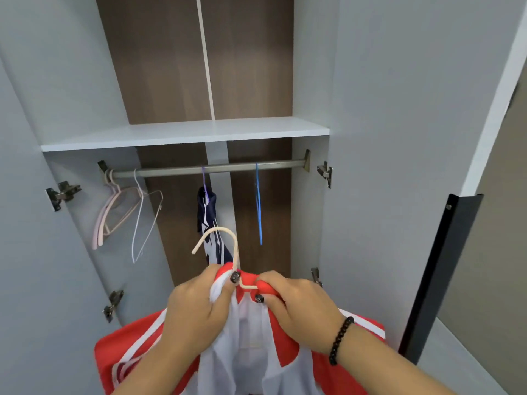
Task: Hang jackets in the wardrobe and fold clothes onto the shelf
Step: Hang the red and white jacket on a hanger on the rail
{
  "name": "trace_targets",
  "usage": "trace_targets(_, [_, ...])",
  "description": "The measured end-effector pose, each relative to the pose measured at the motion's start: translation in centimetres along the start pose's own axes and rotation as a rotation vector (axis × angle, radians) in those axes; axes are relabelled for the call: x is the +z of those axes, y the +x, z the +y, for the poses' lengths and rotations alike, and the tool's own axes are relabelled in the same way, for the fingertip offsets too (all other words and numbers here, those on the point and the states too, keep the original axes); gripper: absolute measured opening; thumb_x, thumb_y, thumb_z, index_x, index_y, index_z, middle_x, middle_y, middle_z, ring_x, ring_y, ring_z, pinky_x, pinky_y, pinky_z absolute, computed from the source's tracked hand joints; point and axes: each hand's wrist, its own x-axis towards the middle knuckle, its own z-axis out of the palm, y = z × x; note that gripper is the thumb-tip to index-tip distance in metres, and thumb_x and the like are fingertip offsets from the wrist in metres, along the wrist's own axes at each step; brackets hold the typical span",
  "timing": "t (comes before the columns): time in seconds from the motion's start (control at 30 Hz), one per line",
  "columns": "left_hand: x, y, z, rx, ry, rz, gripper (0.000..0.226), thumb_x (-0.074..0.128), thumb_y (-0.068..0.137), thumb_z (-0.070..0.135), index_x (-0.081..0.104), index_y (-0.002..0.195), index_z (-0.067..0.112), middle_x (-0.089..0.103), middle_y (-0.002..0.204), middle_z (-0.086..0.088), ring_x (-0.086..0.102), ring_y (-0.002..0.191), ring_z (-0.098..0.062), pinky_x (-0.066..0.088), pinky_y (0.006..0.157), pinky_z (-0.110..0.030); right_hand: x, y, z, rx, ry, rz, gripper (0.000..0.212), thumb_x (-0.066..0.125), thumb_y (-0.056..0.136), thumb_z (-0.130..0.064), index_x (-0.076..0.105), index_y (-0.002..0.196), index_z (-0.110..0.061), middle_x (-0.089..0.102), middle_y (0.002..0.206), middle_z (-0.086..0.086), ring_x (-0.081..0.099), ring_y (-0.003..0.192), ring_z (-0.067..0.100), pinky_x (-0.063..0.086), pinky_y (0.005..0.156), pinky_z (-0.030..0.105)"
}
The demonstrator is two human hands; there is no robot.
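Red-and-white jacket (242, 346) held up below the rod (208, 168), on a cream hanger (225, 246). Left hand (194, 306) grip clamped on collar; right hand (299, 306) pinches collar and hanger wire. Navy garment (206, 212) hangs mid-rod; blue hanger (259, 206) right, pink hangers (108, 212) left. Shelf (185, 135) above rod.

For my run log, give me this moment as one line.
stage: pre-hang | left hand: grips red jacket collar | right hand: grips collar and cream hanger | rail: hook not on yet
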Motion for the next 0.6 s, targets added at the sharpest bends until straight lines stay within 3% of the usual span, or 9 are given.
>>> trace_targets(0.1, [3.8, -0.3, 1.5, -0.008, 0.027, 0.01, 0.032, 0.059, 0.091, 0.041, 0.071, 0.092, 0.011, 0.071, 0.07, -0.001, 0.048, 0.051, -0.005, 0.044, 0.062, -0.016, 0.6, -1.0, 0.6, 0.103, 0.09, -0.011, 0.022, 0.041, 0.098, -0.038, 0.049, 0.117, -0.031, 0.067, 0.099, 0.002, 0.061, 0.088, 0.026, 0.051, 0.076, 0.039])
trace_targets(0.17, [5.5, -0.1, 1.6, -0.035, 0.019, 0.012, 0.027, 0.06, 0.086, 0.037, 0.071, 0.091, 0.013, 0.07, 0.072, 0.003, 0.045, 0.051, -0.001, 0.038, 0.064, -0.009, 0.7, -1.4, 1.6, 0.206, 0.19, -0.004, 0.018, 0.044, 0.096, -0.037, 0.052, 0.112, -0.032, 0.067, 0.092, 0.001, 0.061, 0.081, 0.023, 0.052, 0.074, 0.039])
trace_targets(0.23, [7.0, 0.2, 1.2, -0.084, -0.062, -0.025, 0.027, 0.055, 0.086, 0.043, 0.068, 0.094, 0.021, 0.065, 0.08, 0.016, 0.046, 0.056, 0.004, 0.037, 0.07, -0.011, 1.1, -1.5, 2.4, 0.291, 0.253, 0.025, 0.017, 0.048, 0.096, -0.037, 0.056, 0.11, -0.032, 0.068, 0.091, -0.004, 0.062, 0.08, 0.016, 0.053, 0.075, 0.036])
trace_targets(0.3, [8.3, 0.6, 0.8, -0.078, -0.129, -0.046, 0.016, 0.051, 0.09, 0.049, 0.059, 0.096, 0.036, 0.053, 0.085, 0.032, 0.052, 0.069, 0.005, 0.04, 0.075, -0.016, 1.7, -1.2, 2.9, 0.358, 0.296, 0.084, 0.013, 0.052, 0.095, -0.034, 0.061, 0.105, -0.033, 0.069, 0.091, -0.009, 0.062, 0.081, 0.011, 0.052, 0.075, 0.025])
trace_targets(0.4, [10.1, 1.3, -0.1, -0.098, -0.261, -0.105, 0.015, 0.044, 0.093, 0.057, 0.052, 0.102, 0.048, 0.054, 0.1, 0.033, 0.058, 0.096, 0.0, 0.043, 0.087, -0.018, 2.1, -0.4, 3.8, 0.437, 0.333, 0.145, 0.012, 0.058, 0.092, -0.023, 0.064, 0.096, -0.033, 0.067, 0.09, -0.018, 0.059, 0.08, 0.002, 0.041, 0.068, 0.005])
trace_targets(0.5, [12.0, 2.4, -0.9, -0.193, -0.395, -0.251, 0.024, 0.042, 0.087, 0.066, 0.047, 0.11, 0.059, 0.051, 0.124, 0.026, 0.043, 0.121, 0.004, 0.035, 0.1, -0.015, 2.3, 0.6, 4.8, 0.507, 0.377, 0.132, 0.023, 0.058, 0.091, -0.016, 0.06, 0.089, -0.039, 0.062, 0.082, -0.022, 0.056, 0.072, -0.006, 0.039, 0.063, 0.003])
trace_targets(0.6, [13.8, 4.0, -1.9, -0.242, -0.495, -0.352, 0.021, 0.042, 0.085, 0.062, 0.045, 0.105, 0.064, 0.045, 0.131, 0.024, 0.042, 0.124, 0.006, 0.037, 0.106, -0.021, 3.0, 2.5, 5.6, 0.558, 0.417, 0.13, 0.029, 0.052, 0.092, -0.011, 0.057, 0.082, -0.039, 0.06, 0.078, -0.021, 0.055, 0.069, -0.006, 0.04, 0.059, 0.005])
